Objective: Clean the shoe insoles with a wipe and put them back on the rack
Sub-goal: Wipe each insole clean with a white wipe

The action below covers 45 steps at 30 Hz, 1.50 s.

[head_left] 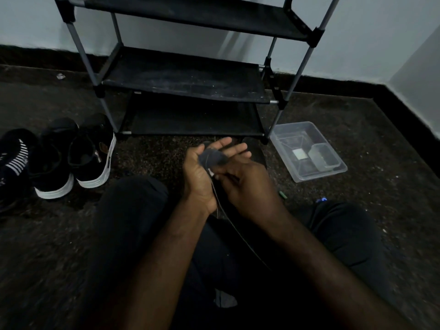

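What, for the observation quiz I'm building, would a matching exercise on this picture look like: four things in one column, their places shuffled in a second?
Things
1. shoe rack
2. clear container
3. white-soled shoes
4. insole

Places
A. on the floor, left of the rack
B. between the left hand and the right hand
C. against the wall
D. on the floor, right of the rack

Pairs: 1-C; 2-D; 3-A; 4-B
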Available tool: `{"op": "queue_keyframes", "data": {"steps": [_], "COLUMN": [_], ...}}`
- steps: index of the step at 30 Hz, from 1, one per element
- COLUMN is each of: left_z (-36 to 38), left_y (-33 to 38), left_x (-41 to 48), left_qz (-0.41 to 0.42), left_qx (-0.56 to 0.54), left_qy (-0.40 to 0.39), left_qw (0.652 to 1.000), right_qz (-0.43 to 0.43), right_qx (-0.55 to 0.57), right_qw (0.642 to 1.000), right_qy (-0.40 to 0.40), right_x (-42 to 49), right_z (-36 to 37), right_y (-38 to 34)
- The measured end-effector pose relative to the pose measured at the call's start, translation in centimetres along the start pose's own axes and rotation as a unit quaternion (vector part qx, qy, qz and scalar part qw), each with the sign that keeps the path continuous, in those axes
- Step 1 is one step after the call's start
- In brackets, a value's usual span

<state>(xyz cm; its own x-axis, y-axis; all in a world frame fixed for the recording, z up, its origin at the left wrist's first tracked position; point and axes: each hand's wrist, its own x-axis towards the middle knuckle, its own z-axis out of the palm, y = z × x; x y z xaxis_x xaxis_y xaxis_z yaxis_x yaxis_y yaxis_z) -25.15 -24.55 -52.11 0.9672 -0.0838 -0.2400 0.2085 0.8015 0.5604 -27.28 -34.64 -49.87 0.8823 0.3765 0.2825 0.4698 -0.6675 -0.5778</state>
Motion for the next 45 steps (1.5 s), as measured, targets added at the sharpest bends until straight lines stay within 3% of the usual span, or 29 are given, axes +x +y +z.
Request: {"op": "queue_keyframes", "data": {"steps": [4,8,15,19,25,30,34,40,45], "left_z": [0.2,0.0,0.1,-0.3,0.1,-0.1,0.1,0.0,0.2], "left_y": [-0.4,0.0,-0.4,0.3,-0.4,0.2,0.3,-0.2,0.1], "left_x": [0.0,-0.1,0.0,0.0,0.0,-0.1,-0.3,0.5,-0.2], "left_qz": [-0.007,-0.010,-0.010,0.003,0.008,-0.002,-0.011,0.039,0.030], "left_qx": [0.010,-0.007,0.021,-0.013,-0.008,-0.018,-0.003,0.044,0.049], "left_qy": [0.005,0.006,0.005,-0.008,-0.005,-0.003,0.017,0.136,0.079], "left_qw": [1.000,1.000,1.000,1.000,1.000,1.000,1.000,0.989,0.995], "right_qz": [0.078,-0.013,0.062,0.001,0.077,0.008,-0.007,0.004,0.019], "right_qx": [-0.053,0.063,-0.064,0.102,-0.075,0.033,0.047,0.032,0.043], "right_qw": [0.993,0.998,0.994,0.995,0.992,0.998,0.996,0.998,0.996], "right_qy": [0.066,0.002,0.058,0.019,0.066,0.053,0.076,0.046,0.075], "right_x": [0.9,-0.2,0.8,-0.6,0.6,-1.0,-1.0,-0.6,-0.4], "right_z": [-0.3,0.1,0.2,0.5,0.0,1.5,1.8,2.1,2.3], "right_y": [1.6,-0.6,1.1,-0.8,1.0,-1.0,-0.4,-0.3,-0.2]}}
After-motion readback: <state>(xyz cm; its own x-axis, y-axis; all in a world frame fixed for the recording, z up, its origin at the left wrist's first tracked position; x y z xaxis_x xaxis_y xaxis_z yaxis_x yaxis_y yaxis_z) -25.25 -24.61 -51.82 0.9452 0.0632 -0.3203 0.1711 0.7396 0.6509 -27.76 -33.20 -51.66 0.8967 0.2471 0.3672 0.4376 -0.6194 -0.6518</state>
